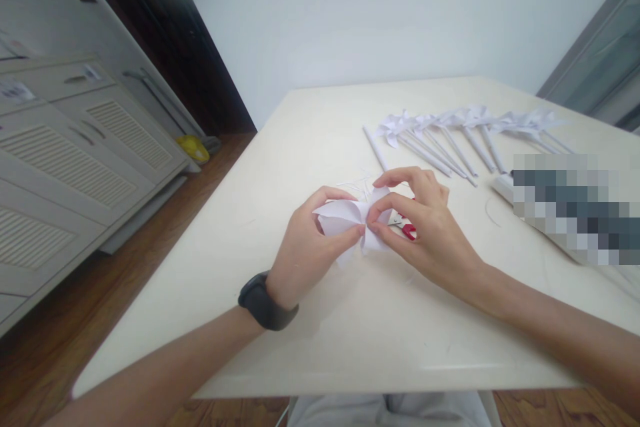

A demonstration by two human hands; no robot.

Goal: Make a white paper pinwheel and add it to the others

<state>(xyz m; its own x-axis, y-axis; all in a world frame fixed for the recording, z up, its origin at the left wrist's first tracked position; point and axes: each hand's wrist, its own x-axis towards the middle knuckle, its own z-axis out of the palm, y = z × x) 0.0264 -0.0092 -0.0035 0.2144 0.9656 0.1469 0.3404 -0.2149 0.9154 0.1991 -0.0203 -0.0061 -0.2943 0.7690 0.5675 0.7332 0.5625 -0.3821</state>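
Between both hands is a white paper pinwheel (342, 213), its blades curled in toward the middle. My left hand (313, 240) is closed on its left side, thumb pressed near the centre. With thumb and fingertips my right hand (420, 220) pinches the paper at the centre and right side. Scissors with red handles (409, 231) lie on the table, partly hidden behind my right hand. Thin white strips (353, 184) lie just beyond the pinwheel. A rolled white paper stick (375, 148) rests farther back.
Several finished-looking paper pinwheels on sticks (465, 121) lie in a row at the back right of the white table (225, 267). A long pale box (540, 220), partly pixelated, sits at the right. A wall stands behind the table, and cabinets (90, 140) stand at the left.
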